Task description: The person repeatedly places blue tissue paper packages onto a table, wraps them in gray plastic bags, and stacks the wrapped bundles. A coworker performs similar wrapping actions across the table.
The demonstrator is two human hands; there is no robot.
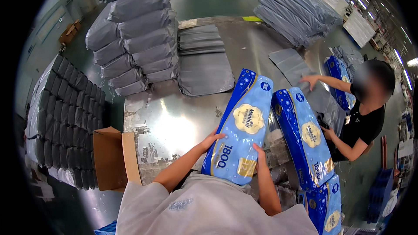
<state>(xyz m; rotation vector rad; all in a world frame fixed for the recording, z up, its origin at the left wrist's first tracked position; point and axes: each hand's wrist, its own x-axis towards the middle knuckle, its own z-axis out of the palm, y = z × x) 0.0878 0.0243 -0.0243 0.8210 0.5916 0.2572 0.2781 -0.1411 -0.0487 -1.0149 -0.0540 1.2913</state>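
A long blue plastic-wrapped pack [237, 117] with a cream label stands tilted close to my body. My left hand [212, 140] grips its left side, thumb on the front. On its right side rests my right hand [260, 154], so the pack is held between both. Beside it, to the right, lies a like blue pack [300, 137], and a further blue pack [325, 204] is partly under that one's lower end. Flat grey plastic bags [207, 72] lie on the metal table [170, 124] beyond the pack I hold.
Filled grey bags [148, 30] are piled high at the back left; another bundle [296, 13] sits at the back right. A co-worker [365, 113] at right reaches over a grey bag [289, 65]. An opened cardboard box [111, 159] stands by the table's left edge, near stacked grey parcels [61, 122].
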